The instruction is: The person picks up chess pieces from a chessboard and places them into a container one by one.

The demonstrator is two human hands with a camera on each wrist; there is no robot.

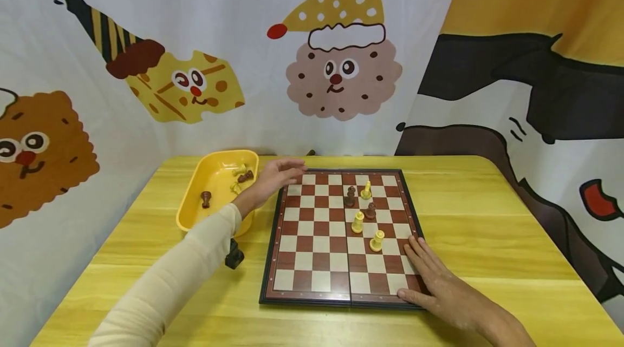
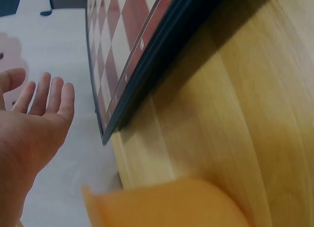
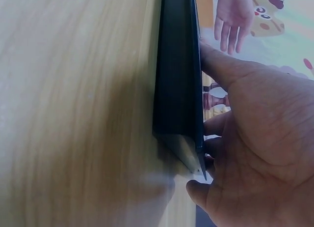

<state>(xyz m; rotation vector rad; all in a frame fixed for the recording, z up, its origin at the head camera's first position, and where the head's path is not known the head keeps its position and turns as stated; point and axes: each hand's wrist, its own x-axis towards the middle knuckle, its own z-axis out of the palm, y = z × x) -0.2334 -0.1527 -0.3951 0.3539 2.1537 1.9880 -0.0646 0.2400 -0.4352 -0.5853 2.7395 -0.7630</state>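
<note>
A red-and-white chessboard (image 1: 313, 247) with a black rim lies on the table. On its right half stand several chess pieces: a tall dark piece (image 1: 350, 197), a smaller dark piece (image 1: 370, 210), and cream pieces including a rook (image 1: 377, 241). My left hand (image 1: 274, 178) hovers over the board's far left corner, its fingers extended and holding nothing; the left wrist view shows the same hand (image 2: 37, 116) with its palm visible. My right hand (image 1: 441, 285) rests on the near right corner, fingers spread along the right edge and thumb at the front rim (image 3: 179, 65).
Left of the board sits a yellow tray (image 1: 187, 211) with several loose cream and dark chess pieces, partly behind my left forearm. A small black block (image 1: 234, 255) shows below the left wrist. A patterned curtain (image 1: 214, 136) hangs behind the table (image 1: 487, 217).
</note>
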